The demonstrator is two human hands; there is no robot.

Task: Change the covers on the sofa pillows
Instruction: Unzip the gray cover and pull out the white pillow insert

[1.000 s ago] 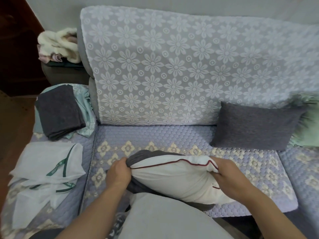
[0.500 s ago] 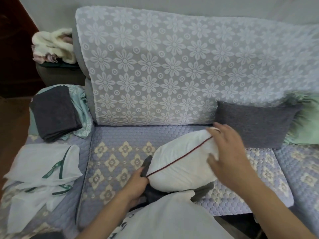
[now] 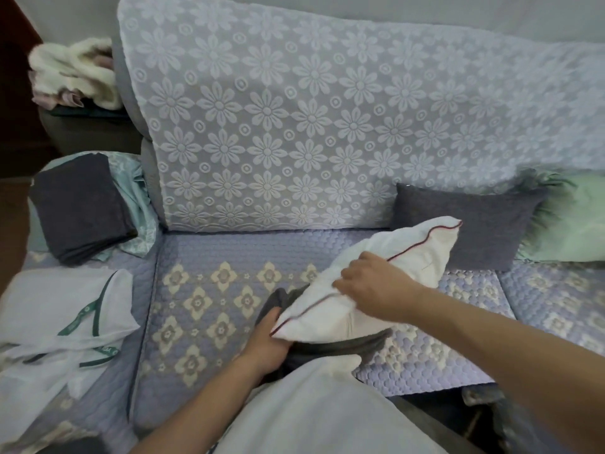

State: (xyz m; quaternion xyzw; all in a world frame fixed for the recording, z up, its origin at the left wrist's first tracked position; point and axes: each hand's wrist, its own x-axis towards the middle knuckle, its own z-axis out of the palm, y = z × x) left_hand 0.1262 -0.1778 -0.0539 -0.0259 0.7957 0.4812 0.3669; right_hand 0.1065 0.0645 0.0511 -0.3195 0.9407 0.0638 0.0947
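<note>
Plump white piped pillow [image 3: 376, 273], grey cover [image 3: 343, 347]

White pillow [image 3: 376, 273] — maroon piping, seemingly
</note>
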